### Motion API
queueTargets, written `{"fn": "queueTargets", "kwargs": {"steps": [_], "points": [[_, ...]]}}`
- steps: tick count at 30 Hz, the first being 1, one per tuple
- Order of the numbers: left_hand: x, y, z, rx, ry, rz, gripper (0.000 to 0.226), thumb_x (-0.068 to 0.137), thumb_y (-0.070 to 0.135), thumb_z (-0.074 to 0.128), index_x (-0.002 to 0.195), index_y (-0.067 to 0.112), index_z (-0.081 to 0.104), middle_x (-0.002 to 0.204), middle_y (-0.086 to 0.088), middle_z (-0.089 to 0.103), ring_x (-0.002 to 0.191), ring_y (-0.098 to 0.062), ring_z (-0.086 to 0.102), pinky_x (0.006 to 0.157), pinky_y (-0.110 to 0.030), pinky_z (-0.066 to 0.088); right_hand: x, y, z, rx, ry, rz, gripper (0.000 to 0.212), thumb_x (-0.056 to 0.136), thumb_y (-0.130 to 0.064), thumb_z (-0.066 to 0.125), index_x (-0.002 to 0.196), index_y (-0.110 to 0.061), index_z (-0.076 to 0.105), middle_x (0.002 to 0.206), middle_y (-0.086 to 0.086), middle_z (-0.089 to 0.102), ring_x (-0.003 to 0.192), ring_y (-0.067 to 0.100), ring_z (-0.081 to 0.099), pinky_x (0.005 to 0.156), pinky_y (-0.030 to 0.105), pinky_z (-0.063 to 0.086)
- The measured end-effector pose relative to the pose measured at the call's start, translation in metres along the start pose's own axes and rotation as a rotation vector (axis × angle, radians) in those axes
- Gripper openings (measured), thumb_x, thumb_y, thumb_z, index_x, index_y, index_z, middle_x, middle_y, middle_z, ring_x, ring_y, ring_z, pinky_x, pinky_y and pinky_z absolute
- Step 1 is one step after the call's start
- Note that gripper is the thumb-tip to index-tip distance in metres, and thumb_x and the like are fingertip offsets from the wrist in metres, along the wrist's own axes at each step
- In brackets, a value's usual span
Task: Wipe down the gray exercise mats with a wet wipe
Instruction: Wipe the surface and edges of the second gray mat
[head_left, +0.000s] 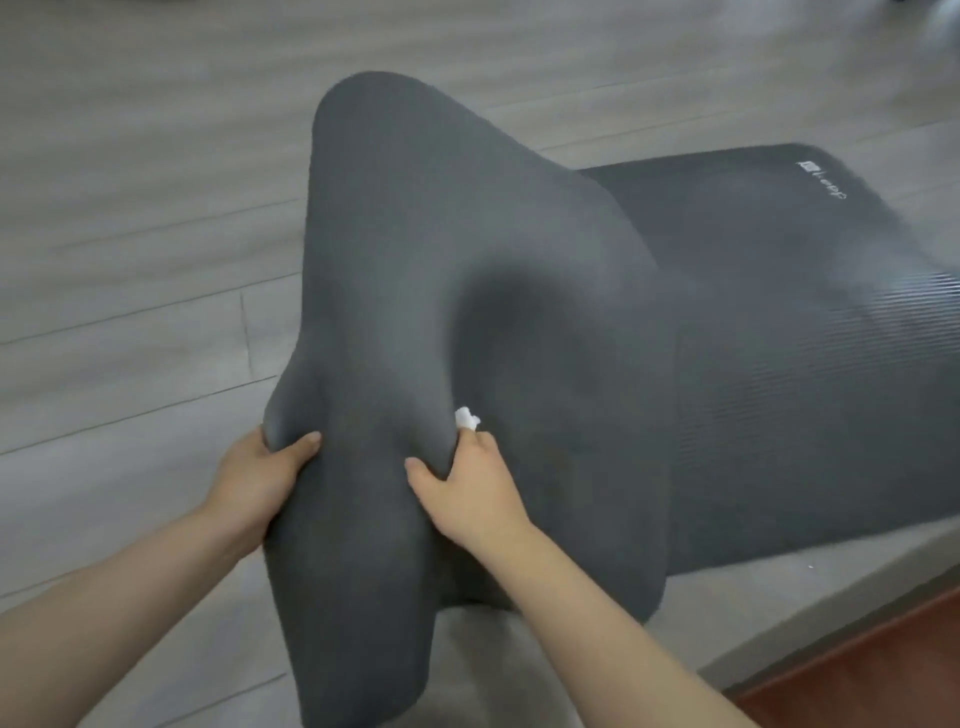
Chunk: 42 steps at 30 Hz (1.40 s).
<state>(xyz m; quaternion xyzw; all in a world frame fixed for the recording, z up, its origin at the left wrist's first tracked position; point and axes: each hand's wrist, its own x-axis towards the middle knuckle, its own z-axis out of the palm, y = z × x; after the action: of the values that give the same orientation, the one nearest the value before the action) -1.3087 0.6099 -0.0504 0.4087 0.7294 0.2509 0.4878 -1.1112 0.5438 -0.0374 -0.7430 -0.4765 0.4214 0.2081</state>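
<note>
A smooth gray exercise mat (415, 249) is lifted off the floor and bulges upward in front of me, blurred by motion. My left hand (260, 478) grips its left edge, thumb on top. My right hand (462, 493) pinches the mat's fold nearer the middle and also holds a crumpled white wet wipe (466, 418), which pokes out above the fingers. A second gray mat (810, 364), ribbed and with a white logo at its far corner, lies flat on the floor to the right, partly under the lifted one.
Gray wood-look plank floor (130, 260) surrounds the mats on the left and far side. A reddish-brown floor strip (883, 670) runs along the bottom right corner.
</note>
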Motion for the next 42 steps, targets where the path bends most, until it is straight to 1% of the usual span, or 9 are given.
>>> {"fn": "queueTargets", "kwargs": {"steps": [6, 11, 14, 16, 21, 26, 32, 37, 42], "points": [[0.011, -0.073, -0.117, 0.109, 0.065, -0.143, 0.027, 0.090, 0.027, 0.072, 0.110, 0.012, 0.064, 0.100, -0.009, 0.067, 0.078, -0.022, 0.061, 0.081, -0.036, 0.047, -0.042, -0.033, 0.096, -0.002, -0.227, -0.048, 0.078, 0.080, -0.078, 0.040, 0.135, -0.022, 0.042, 0.128, -0.001, 0.045, 0.117, 0.019, 0.050, 0.099, 0.034, 0.043], [0.021, -0.115, -0.140, 0.035, 0.146, -0.193, 0.042, 0.091, 0.031, 0.070, 0.119, 0.000, 0.064, 0.100, -0.014, 0.070, 0.081, -0.026, 0.066, 0.074, -0.035, 0.051, -0.013, 0.025, 0.088, -0.114, 0.079, 0.050, 0.052, 0.092, -0.043, 0.055, 0.134, -0.014, 0.044, 0.128, 0.009, 0.044, 0.115, 0.027, 0.051, 0.094, 0.034, 0.043], [0.025, -0.117, -0.129, -0.029, 0.138, -0.115, 0.056, 0.096, 0.018, 0.064, 0.147, 0.009, 0.041, 0.127, -0.012, 0.062, 0.103, -0.025, 0.063, 0.092, -0.041, 0.050, 0.011, 0.072, 0.075, -0.250, 0.210, 0.210, 0.056, 0.087, -0.031, 0.061, 0.132, -0.003, 0.042, 0.127, 0.022, 0.044, 0.114, 0.040, 0.046, 0.093, 0.043, 0.044], [0.025, -0.117, -0.127, 0.022, 0.135, 0.032, 0.045, 0.100, 0.013, 0.054, 0.145, 0.014, 0.047, 0.135, -0.005, 0.059, 0.117, -0.019, 0.059, 0.102, -0.038, 0.045, 0.021, 0.097, 0.062, -0.256, 0.302, 0.306, 0.057, 0.083, -0.026, 0.063, 0.130, 0.000, 0.044, 0.124, 0.026, 0.045, 0.112, 0.043, 0.045, 0.090, 0.046, 0.044], [0.021, -0.111, -0.128, 0.043, 0.067, 0.209, 0.042, 0.106, 0.042, 0.035, 0.144, 0.031, 0.049, 0.142, 0.015, 0.054, 0.133, -0.003, 0.046, 0.114, -0.032, 0.033, 0.027, 0.129, 0.035, -0.110, 0.431, 0.541, 0.072, 0.079, -0.033, 0.072, 0.134, 0.000, 0.038, 0.133, 0.023, 0.038, 0.119, 0.044, 0.042, 0.093, 0.055, 0.044], [0.028, -0.115, -0.125, 0.129, 0.004, 0.189, 0.060, 0.092, 0.073, 0.031, 0.145, 0.046, 0.041, 0.146, 0.020, 0.048, 0.137, -0.004, 0.042, 0.118, -0.045, 0.030, 0.029, 0.136, 0.029, 0.107, 0.424, 0.455, 0.068, 0.080, -0.028, 0.075, 0.135, -0.005, 0.041, 0.133, 0.016, 0.044, 0.113, 0.035, 0.053, 0.086, 0.037, 0.045], [0.004, -0.090, -0.086, 0.133, -0.003, 0.333, 0.044, 0.107, 0.033, 0.034, 0.150, 0.024, 0.040, 0.145, 0.017, 0.041, 0.132, 0.004, 0.036, 0.106, -0.012, 0.025, 0.026, 0.136, 0.024, 0.424, 0.419, 0.431, 0.047, 0.083, -0.017, 0.071, 0.122, -0.014, 0.045, 0.113, -0.001, 0.055, 0.086, 0.015, 0.052, 0.075, 0.025, 0.038], [0.026, -0.103, -0.080, 0.341, -0.049, 0.297, 0.067, 0.097, 0.067, 0.033, 0.152, 0.029, 0.036, 0.154, 0.007, 0.040, 0.144, -0.013, 0.034, 0.120, -0.047, 0.025, 0.027, 0.135, -0.004, 0.211, 0.357, 0.294, 0.036, 0.088, -0.014, 0.060, 0.120, -0.022, 0.047, 0.103, -0.004, 0.055, 0.088, 0.018, 0.053, 0.075, 0.026, 0.040], [-0.006, -0.084, -0.032, 0.618, -0.066, 0.285, 0.095, 0.077, 0.083, 0.025, 0.155, 0.028, 0.028, 0.162, -0.005, 0.025, 0.150, -0.024, 0.019, 0.122, -0.040, 0.014, 0.043, 0.157, -0.103, 0.112, 0.548, 0.239, 0.031, 0.087, -0.011, 0.055, 0.116, -0.020, 0.049, 0.101, -0.001, 0.057, 0.091, 0.025, 0.057, 0.080, 0.031, 0.046]]}}
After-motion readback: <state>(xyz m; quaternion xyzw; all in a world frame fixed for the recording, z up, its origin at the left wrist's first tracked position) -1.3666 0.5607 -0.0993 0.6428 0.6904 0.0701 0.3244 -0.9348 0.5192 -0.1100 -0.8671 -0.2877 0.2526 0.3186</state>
